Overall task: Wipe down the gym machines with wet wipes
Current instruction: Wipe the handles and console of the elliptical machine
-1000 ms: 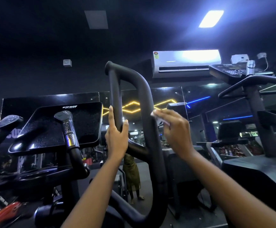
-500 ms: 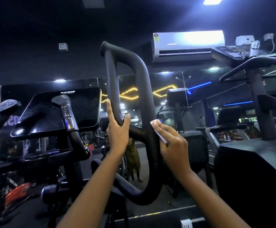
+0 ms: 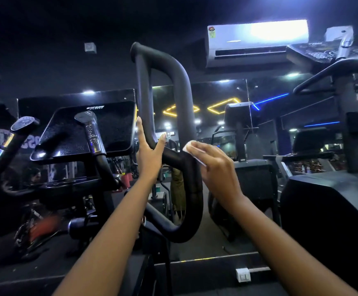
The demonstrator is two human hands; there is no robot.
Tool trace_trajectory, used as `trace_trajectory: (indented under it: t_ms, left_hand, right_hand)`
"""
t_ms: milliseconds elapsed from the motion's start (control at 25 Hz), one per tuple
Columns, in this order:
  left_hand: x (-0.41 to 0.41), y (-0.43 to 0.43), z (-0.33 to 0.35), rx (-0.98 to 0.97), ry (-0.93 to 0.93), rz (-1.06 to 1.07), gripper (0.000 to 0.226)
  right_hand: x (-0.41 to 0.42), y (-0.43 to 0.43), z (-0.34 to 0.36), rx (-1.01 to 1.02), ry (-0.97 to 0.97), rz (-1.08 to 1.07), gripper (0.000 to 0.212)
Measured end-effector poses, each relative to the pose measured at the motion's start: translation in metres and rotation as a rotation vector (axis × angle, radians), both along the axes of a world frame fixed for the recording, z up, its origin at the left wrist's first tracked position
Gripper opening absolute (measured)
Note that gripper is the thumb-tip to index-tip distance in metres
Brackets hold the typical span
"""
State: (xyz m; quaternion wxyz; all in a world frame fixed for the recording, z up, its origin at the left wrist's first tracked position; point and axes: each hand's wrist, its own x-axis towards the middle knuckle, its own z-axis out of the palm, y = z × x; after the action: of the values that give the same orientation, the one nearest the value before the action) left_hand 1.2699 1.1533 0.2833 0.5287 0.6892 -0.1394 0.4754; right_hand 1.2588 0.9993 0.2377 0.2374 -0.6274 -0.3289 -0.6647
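Right hand is curving its fingers over a white wet wipe, pinning it against the right-hand tube of a black padded loop handle, level with the point where a short cross tube is joining that side. Only one corner and a thin edge of the wipe are showing past the fingers.

Left hand is bracing the loop's left tube. Fingers are lying straight up along one side, thumb spreading out on the other, and the tube is sitting in the web between them. The hand is flat and relaxed, not wrapping round.

Left of the loop, a dark, speckled console is tilting toward the camera. A short grip with shiny metal plates is standing in front of it.

On the right, a neighbouring machine is rising on a thick black post, its curved handlebars reaching across the top.

Behind, a mirror wall is reflecting yellow light outlines and blue strips. A white air conditioner is hanging high above it, glaring under the ceiling light.
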Motion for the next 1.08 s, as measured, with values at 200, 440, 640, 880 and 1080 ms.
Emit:
trace_trajectory:
  t_ms: [200, 440, 640, 880, 1080]
  left_hand:
    - [-0.005, -0.001, 0.0, 0.012, -0.016, -0.007, 0.079]
    - [-0.006, -0.001, 0.0, 0.02, 0.005, -0.005, 0.079]
    - [-0.007, -0.002, -0.001, 0.015, 0.017, -0.024, 0.08]
    - [-0.008, -0.003, 0.001, 0.011, 0.007, -0.048, 0.081]
    - [-0.004, -0.003, 0.0, -0.001, 0.006, -0.045, 0.082]
  right_hand:
    - [0.0, 0.003, -0.012, -0.275, -0.105, -0.405, 0.025]
    - [-0.009, -0.01, -0.081, -0.297, -0.063, -0.246, 0.03]
    - [-0.006, -0.021, -0.047, 0.234, 0.181, 0.248, 0.028]
    - [0.008, 0.003, -0.007, 0.334, 0.322, 0.403, 0.032]
    - [0.008, 0.01, -0.068, 0.371, 0.247, 0.387, 0.044]
